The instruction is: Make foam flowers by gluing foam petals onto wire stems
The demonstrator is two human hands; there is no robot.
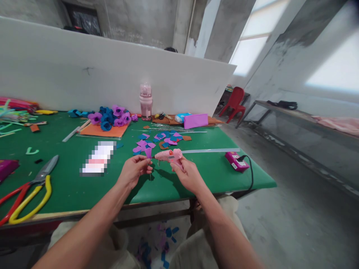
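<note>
My left hand (pixel 134 170) pinches a small purple paper petal (pixel 148 152) together with a thin wire (pixel 150 176) that hangs below the fingers. My right hand (pixel 190 175) is wrapped round the handle of a pink hot glue gun (pixel 166 155). Its nozzle points left and reaches the petal's lower end; whether they touch, I cannot tell. From the back of the gun a long clear glue stick (pixel 211 151) sticks out to the right. Just beyond both hands lie loose purple and blue petals (pixel 143 144).
Finished purple and blue paper flowers (pixel 106 118) rest on orange sheets (pixel 105 130). Large shears (pixel 42 179) lie at the left, near a blurred pale rectangle (pixel 98 158). A pink bottle (pixel 146 101) stands by the white board (pixel 117 67). A purple power box (pixel 237 161) with a cord sits right.
</note>
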